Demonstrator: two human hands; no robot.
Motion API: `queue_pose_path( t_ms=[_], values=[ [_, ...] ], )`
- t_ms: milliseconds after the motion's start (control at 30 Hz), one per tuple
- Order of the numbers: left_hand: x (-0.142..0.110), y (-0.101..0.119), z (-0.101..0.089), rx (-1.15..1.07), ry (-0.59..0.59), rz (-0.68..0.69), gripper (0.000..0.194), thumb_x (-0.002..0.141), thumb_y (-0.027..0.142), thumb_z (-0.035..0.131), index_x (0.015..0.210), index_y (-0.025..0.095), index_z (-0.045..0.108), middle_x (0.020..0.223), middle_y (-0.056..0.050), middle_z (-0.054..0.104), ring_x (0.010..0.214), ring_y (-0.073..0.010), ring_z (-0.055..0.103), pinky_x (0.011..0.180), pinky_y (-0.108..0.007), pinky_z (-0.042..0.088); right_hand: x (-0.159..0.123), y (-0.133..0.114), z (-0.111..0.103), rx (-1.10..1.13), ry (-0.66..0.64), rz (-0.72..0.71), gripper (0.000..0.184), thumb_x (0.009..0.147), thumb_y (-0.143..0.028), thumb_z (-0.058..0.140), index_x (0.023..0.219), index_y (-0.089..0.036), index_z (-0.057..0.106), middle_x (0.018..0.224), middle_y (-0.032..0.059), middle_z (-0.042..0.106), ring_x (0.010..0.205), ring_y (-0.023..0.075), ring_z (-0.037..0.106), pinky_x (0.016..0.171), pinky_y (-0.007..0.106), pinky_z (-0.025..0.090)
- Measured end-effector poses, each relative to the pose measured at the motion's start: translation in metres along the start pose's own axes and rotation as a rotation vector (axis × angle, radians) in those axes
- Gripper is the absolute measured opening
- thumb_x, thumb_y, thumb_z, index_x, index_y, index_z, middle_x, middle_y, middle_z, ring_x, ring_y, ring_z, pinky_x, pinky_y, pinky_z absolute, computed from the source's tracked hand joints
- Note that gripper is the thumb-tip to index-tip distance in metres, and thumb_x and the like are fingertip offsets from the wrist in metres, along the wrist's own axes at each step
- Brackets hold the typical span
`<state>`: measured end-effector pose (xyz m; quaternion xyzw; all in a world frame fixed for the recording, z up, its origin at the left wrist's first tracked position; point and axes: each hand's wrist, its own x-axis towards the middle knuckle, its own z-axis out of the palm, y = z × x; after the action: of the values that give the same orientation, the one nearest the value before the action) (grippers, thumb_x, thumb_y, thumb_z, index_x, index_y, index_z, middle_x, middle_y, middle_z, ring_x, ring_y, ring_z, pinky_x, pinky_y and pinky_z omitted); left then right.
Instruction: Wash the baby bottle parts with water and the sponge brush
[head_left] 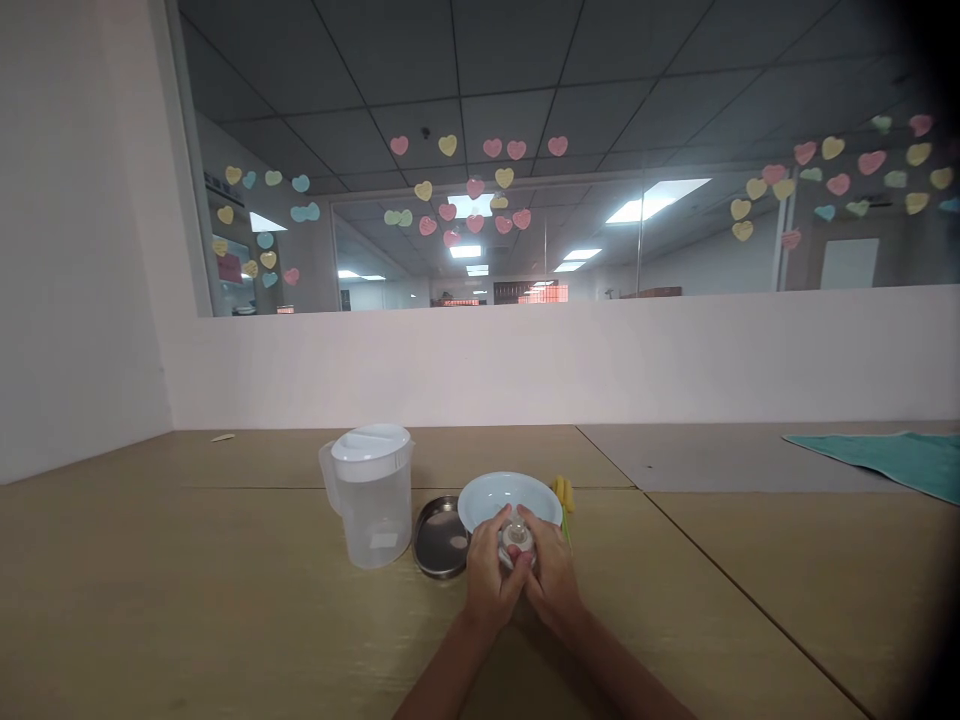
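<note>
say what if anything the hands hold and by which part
A small clear rounded object, cupped by its sides between left hand and right hand; exactly what it is is unclear.

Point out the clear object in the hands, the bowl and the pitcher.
Clear object (517,534), head view: its exposed middle.
Bowl (508,489), head view: far inner wall.
Pitcher (377,506), head view: front of its body.

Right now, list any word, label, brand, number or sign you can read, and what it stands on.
No readable text.
Pale patch on the pitcher: too blurred.
Heart-shaped notes on the window: too small.
Red patch at the window's left: too blurred.
Held object: nothing legible.
</note>
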<state>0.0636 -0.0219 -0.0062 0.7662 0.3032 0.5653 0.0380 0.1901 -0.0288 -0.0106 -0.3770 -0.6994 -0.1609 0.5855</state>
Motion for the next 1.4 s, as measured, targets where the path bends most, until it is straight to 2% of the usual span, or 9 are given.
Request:
queue_pose_path(
  t_ms=[267,500,900,1067,1400],
  values=[
    [0.0012,0.0004,0.0013,0.008,0.024,0.000,0.046,0.087,0.037,0.049,0.129,0.018,0.046,0.122,-0.012,0.059,0.112,-0.0250,0.055,0.094,-0.046,0.045,-0.0018,0.0021,0.0001,-0.021,-0.013,-0.006,0.044,0.090,-0.032,0.045,0.131,-0.019,0.044,0.098,0.0087,0.065,0.085,0.0226,0.061,0.072,0.040,0.050],
    [0.0019,-0.0012,0.0010,0.020,0.026,-0.005,0.046,0.086,0.037,0.049,0.128,0.018,0.047,0.120,-0.012,0.060,0.110,-0.0248,0.056,0.093,-0.045,0.046,-0.0021,0.0040,0.0043,-0.024,0.005,-0.016,0.042,0.090,-0.032,0.043,0.130,-0.019,0.044,0.103,0.0101,0.062,0.092,0.0241,0.059,0.076,0.042,0.049],
    [0.0020,0.0008,-0.0005,0.006,0.038,0.008,0.043,0.088,0.034,0.047,0.128,0.018,0.047,0.120,-0.012,0.060,0.111,-0.0243,0.056,0.093,-0.044,0.046,-0.0026,0.0022,0.0061,-0.029,-0.016,0.046,0.041,0.089,-0.034,0.045,0.128,-0.021,0.045,0.087,0.0044,0.051,0.078,0.0212,0.051,0.065,0.040,0.047],
    [0.0032,0.0010,-0.0008,0.014,0.058,0.001,0.043,0.087,0.037,0.047,0.125,0.018,0.050,0.119,-0.011,0.061,0.110,-0.0243,0.057,0.091,-0.043,0.047,-0.0028,0.0019,0.0064,-0.012,-0.013,0.072,0.040,0.089,-0.036,0.044,0.127,-0.020,0.047,0.084,0.0036,0.051,0.075,0.0205,0.052,0.063,0.039,0.048],
    [0.0033,0.0055,-0.0028,0.018,0.018,-0.051,0.044,0.089,0.039,0.041,0.126,0.016,0.048,0.120,-0.012,0.060,0.112,-0.0236,0.055,0.094,-0.042,0.044,-0.0020,-0.0008,0.0072,-0.031,-0.026,0.104,0.039,0.089,-0.037,0.045,0.126,-0.021,0.047,0.083,0.0030,0.053,0.075,0.0203,0.054,0.063,0.038,0.049]
  ],
)
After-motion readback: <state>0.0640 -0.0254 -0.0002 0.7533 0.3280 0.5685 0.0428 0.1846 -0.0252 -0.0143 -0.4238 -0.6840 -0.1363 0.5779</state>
